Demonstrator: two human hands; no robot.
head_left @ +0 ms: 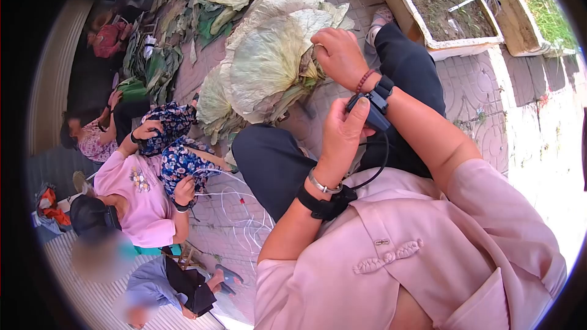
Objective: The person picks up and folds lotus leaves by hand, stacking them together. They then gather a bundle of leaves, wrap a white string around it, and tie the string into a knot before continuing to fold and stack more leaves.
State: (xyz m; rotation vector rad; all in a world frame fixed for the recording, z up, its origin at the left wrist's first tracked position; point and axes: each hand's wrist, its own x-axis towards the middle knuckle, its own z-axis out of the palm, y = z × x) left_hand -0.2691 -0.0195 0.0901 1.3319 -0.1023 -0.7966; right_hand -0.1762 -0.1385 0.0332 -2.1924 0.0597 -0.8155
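Note:
My left hand [345, 131] is closed round a dark box-shaped device [374, 113] at my right wrist, thumb on its near side. A black cable runs from the device toward a black band [327, 205] on my left forearm. My right hand [340, 55], above it, has curled fingers beside the edge of a stack of large, pale, dried leaves [263, 64]; whatever the fingers may hold is hidden. A beaded bracelet and a black strap circle my right wrist. The leaf stack lies fanned out in front of my knees.
Soil-filled planter boxes [440, 9] stand at upper right. More dried leaves [211, 6] lie on the paving at the top. On the left, a person in pink [137, 192] holds thin white strands [244, 208]; other people sit nearby. Slippers [229, 278] lie below them.

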